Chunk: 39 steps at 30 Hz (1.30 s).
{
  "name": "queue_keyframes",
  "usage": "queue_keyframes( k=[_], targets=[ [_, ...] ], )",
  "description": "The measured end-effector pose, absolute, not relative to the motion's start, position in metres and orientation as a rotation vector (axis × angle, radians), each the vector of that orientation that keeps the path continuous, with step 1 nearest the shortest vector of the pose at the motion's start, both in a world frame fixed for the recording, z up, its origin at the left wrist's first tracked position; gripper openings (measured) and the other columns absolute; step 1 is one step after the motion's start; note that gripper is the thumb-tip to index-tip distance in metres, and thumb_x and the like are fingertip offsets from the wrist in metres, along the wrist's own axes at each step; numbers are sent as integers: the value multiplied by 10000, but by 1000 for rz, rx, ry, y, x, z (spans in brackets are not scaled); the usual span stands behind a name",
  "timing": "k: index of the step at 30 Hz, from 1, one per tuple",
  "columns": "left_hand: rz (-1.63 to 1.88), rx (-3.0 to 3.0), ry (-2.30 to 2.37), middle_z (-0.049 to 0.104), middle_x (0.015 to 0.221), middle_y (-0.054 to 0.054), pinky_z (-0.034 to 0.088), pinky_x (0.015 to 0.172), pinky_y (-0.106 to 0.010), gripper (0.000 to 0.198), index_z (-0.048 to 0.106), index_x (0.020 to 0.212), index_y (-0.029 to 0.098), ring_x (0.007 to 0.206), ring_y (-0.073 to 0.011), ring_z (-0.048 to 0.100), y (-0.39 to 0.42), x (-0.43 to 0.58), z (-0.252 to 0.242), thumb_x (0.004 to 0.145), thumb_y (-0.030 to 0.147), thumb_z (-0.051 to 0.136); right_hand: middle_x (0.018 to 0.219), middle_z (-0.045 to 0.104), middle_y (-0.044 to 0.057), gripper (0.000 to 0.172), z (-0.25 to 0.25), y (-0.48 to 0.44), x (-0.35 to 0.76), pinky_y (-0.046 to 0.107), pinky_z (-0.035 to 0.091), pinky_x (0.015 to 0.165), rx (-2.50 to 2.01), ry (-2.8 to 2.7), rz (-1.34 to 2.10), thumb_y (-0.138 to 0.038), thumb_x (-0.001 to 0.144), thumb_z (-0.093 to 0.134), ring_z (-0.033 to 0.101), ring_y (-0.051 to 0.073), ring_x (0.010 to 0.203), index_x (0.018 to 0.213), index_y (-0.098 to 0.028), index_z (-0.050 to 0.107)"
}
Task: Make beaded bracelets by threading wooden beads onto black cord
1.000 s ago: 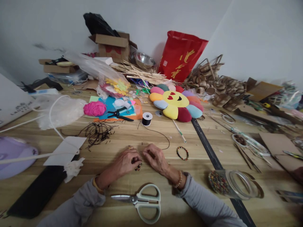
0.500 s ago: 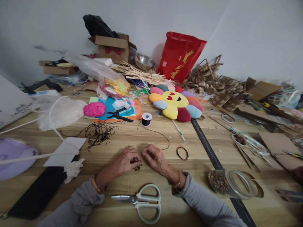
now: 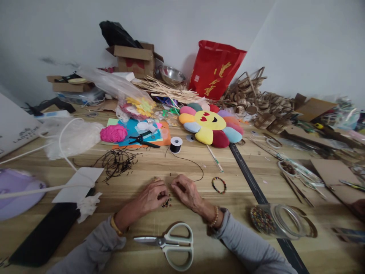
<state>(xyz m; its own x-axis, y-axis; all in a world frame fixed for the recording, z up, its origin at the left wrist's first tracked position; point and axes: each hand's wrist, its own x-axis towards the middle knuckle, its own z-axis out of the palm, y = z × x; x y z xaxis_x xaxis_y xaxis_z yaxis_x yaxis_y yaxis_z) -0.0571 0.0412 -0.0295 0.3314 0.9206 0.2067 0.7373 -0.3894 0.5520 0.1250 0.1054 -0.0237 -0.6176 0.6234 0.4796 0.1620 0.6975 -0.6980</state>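
Observation:
Both my hands rest close together on the wooden table (image 3: 159, 167). My left hand (image 3: 151, 196) is curled with its fingers pinched on a short string of coloured beads (image 3: 167, 203) that hangs under it. My right hand (image 3: 186, 192) is closed in a pinch just beside it, on the thin black cord (image 3: 194, 164) that runs back to a black spool (image 3: 176, 144). A finished bead bracelet (image 3: 219, 185) lies to the right of my right hand. Pale green scissors (image 3: 171, 242) lie near the front edge, between my forearms.
A glass jar of beads (image 3: 273, 222) lies on its side at right, beside a long black ruler (image 3: 251, 179). Cut black cord scraps (image 3: 116, 160), a flower cushion (image 3: 209, 122), a red bag (image 3: 215, 68), boxes and wooden craft parts crowd the back.
My hands stay almost in place, with only small finger movement on the beads and cord. The view has tilted down very slightly.

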Motion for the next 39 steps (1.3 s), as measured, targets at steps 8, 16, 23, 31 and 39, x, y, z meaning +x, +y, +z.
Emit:
queue_keyframes(
  k=[8, 16, 23, 31, 39],
  targets=[
    [672, 2182, 1416, 649, 724, -27, 450, 736, -289, 96, 628, 686, 168, 736, -169, 594, 44, -60, -21, 780, 155, 641, 689, 548, 21, 148, -21, 105, 126, 254, 416, 603, -595, -2170, 789, -228, 904, 480, 504, 141, 641, 773, -184, 533],
    [643, 2229, 1381, 668, 750, -39, 450, 773, -293, 99, 654, 706, 168, 774, -177, 610, 43, -61, -14, 791, 129, 619, 689, 545, 20, 153, -22, 105, 125, 248, 413, 599, -588, -2166, 798, -221, 903, 473, 502, 138, 644, 775, -179, 544],
    [612, 2229, 1343, 662, 782, -38, 448, 751, -290, 113, 658, 732, 183, 778, -187, 603, 42, -62, -6, 795, 122, 586, 692, 551, 24, 148, -23, 105, 125, 251, 411, 595, -593, -2177, 794, -226, 903, 473, 504, 142, 640, 781, -180, 543],
    [606, 2240, 1368, 634, 823, -22, 449, 787, -262, 125, 646, 765, 192, 801, -157, 591, 38, -65, -15, 833, 136, 558, 691, 554, 26, 149, -22, 105, 125, 252, 413, 593, -587, -2185, 787, -223, 908, 465, 506, 142, 634, 782, -183, 534],
    [720, 1882, 1466, 649, 676, -27, 471, 622, -245, 87, 665, 707, 146, 632, -144, 588, 46, -64, -17, 740, 145, 584, 691, 554, 28, 151, -21, 105, 125, 254, 415, 594, -576, -2177, 790, -223, 907, 465, 510, 146, 643, 780, -184, 538]
  ],
)
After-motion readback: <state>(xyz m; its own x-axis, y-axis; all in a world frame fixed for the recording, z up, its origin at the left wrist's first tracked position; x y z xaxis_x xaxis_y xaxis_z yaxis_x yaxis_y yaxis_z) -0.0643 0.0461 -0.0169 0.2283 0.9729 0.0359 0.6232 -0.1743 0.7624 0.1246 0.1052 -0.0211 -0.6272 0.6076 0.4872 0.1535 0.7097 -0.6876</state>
